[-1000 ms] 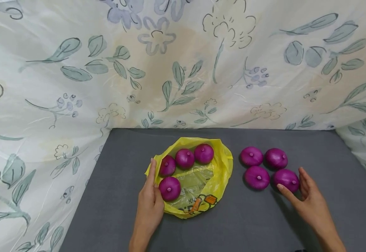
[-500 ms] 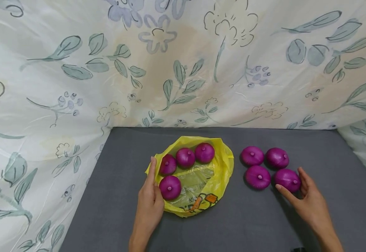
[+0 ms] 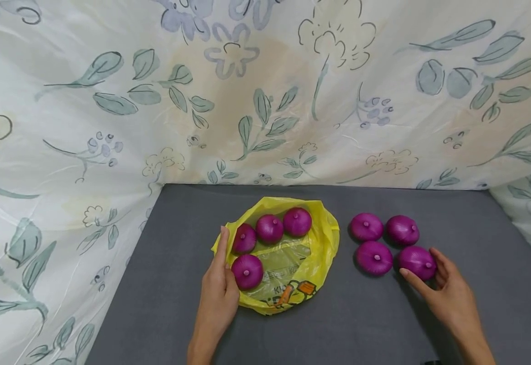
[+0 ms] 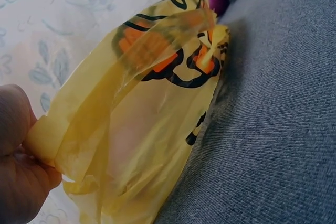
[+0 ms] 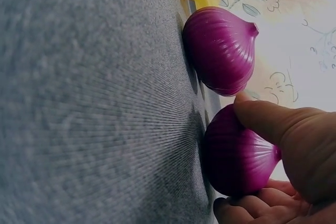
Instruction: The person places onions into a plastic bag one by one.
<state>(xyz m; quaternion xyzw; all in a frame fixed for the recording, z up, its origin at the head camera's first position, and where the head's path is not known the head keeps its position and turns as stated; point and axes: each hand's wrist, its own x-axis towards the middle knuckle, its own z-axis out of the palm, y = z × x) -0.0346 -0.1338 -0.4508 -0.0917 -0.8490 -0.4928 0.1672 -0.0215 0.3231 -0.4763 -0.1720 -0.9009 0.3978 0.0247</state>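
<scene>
My left hand [image 3: 220, 290] pinches the left rim of a yellow plastic bag [image 3: 324, 243], which lies with its mouth spread wide. The left wrist view shows the thumb and a finger gripping the bag's edge [image 4: 79, 145]. Several red onions [image 3: 247, 272] sit inside the bag along its left and back. To the right, my right hand [image 3: 450, 299] holds the nearest right onion [image 3: 416, 261] between thumb and fingers; it still rests on the table. In the right wrist view, the thumb [image 5: 268, 119] lies across the top of that onion [image 5: 236, 156].
Beside the held onion stand a front-left onion [image 3: 374, 257], a back-left onion [image 3: 366, 226] and a back-right onion [image 3: 402, 229]. Everything lies on a dark grey tabletop [image 3: 165, 243]. A floral curtain [image 3: 265, 101] hangs behind and at both sides.
The fingers of my right hand have drawn in slightly around the front-right onion. My left hand and the bag stay in place.
</scene>
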